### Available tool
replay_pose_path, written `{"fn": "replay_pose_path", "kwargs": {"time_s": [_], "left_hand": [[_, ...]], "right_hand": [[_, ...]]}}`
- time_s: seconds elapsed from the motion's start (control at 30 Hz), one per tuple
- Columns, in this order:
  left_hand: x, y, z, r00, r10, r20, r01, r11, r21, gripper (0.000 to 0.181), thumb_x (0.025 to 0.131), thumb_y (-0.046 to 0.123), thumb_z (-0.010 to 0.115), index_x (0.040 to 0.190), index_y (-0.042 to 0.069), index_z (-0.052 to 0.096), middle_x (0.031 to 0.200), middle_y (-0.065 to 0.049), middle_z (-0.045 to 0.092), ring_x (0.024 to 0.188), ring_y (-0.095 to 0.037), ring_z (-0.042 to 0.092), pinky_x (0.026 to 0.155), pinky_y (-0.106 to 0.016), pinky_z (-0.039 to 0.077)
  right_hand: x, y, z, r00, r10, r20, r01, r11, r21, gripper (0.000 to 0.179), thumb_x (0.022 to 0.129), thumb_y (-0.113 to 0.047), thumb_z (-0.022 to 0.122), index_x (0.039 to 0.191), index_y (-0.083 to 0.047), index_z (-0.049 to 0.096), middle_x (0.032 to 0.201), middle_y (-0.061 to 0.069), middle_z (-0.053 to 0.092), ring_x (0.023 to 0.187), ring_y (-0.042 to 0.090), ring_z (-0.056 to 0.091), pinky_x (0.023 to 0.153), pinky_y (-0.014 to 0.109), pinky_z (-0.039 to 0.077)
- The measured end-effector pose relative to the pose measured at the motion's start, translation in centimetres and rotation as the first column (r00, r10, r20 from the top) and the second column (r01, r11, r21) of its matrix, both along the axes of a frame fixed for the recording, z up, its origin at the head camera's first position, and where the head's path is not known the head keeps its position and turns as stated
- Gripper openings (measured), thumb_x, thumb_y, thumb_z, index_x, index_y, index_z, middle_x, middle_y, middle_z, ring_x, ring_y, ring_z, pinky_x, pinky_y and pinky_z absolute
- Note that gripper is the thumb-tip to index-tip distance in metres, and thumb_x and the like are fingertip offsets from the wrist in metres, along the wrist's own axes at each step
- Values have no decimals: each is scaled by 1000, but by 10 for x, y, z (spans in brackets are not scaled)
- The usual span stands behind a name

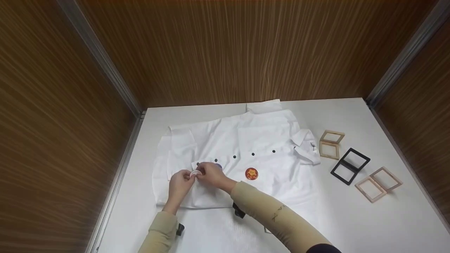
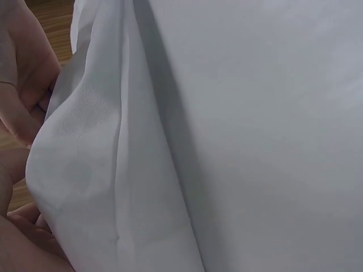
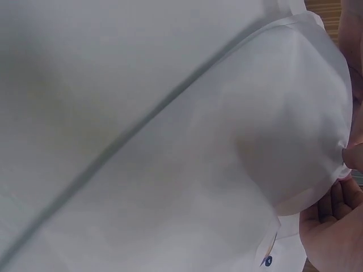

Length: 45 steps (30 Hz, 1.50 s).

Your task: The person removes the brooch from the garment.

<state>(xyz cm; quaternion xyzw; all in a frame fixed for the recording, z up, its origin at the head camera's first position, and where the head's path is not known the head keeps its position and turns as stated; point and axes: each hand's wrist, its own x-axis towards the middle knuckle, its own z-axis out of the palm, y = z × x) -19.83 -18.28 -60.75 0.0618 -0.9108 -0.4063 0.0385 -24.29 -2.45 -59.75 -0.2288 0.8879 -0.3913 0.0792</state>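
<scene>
A white button-up shirt [image 1: 270, 133] lies spread on the table, a row of dark buttons [image 1: 234, 156] running across it. My left hand [image 1: 180, 185] and right hand [image 1: 212, 174] meet at its front placket, toward the left end. Between them they pinch a small round white badge [image 1: 195, 173] together with the cloth. A blue badge [image 1: 219, 166] is partly covered by the right hand. Farther right, a red badge with a yellow star [image 1: 251, 173] sits on the shirt. In both wrist views, lifted shirt fabric [image 2: 85, 170] [image 3: 255, 130] hides most of the fingers.
Three small hinged double frames stand right of the shirt: a light wooden one [image 1: 329, 144], a black one [image 1: 350, 166] and a pinkish one [image 1: 378, 183]. Another object's edge [image 1: 267, 230] shows under the right forearm. Wood-grain panels [image 1: 246, 52] enclose the white table [image 1: 351, 218].
</scene>
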Motion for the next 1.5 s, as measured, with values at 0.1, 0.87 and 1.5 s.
{"fn": "replay_pose_path", "kwargs": {"time_s": [0.1,0.87,1.5], "left_hand": [[0,0,0,1000,6,0,-6,1000,-4,13,92,11,76,95,-2,76,83,-13,75,80,-26,71,72,-35,58],[-3,0,-1,1000,4,-10,-4,998,65,22,93,11,75,107,-7,76,92,-18,78,88,-30,75,79,-40,63],[-6,2,1,1000,-11,-15,12,997,74,23,96,14,74,109,-6,76,94,-17,79,89,-30,76,83,-42,64]], "right_hand": [[0,0,0,1000,4,-18,-4,1000,-5,11,90,-6,75,99,0,76,85,13,74,72,9,53,66,21,44],[0,4,1,999,-31,-21,30,999,-43,14,95,-7,71,105,0,77,93,14,77,83,21,68,76,29,54],[-8,13,-1,996,-84,-24,82,993,-81,13,97,-7,69,103,-2,79,96,12,79,87,22,70,81,30,57]]}}
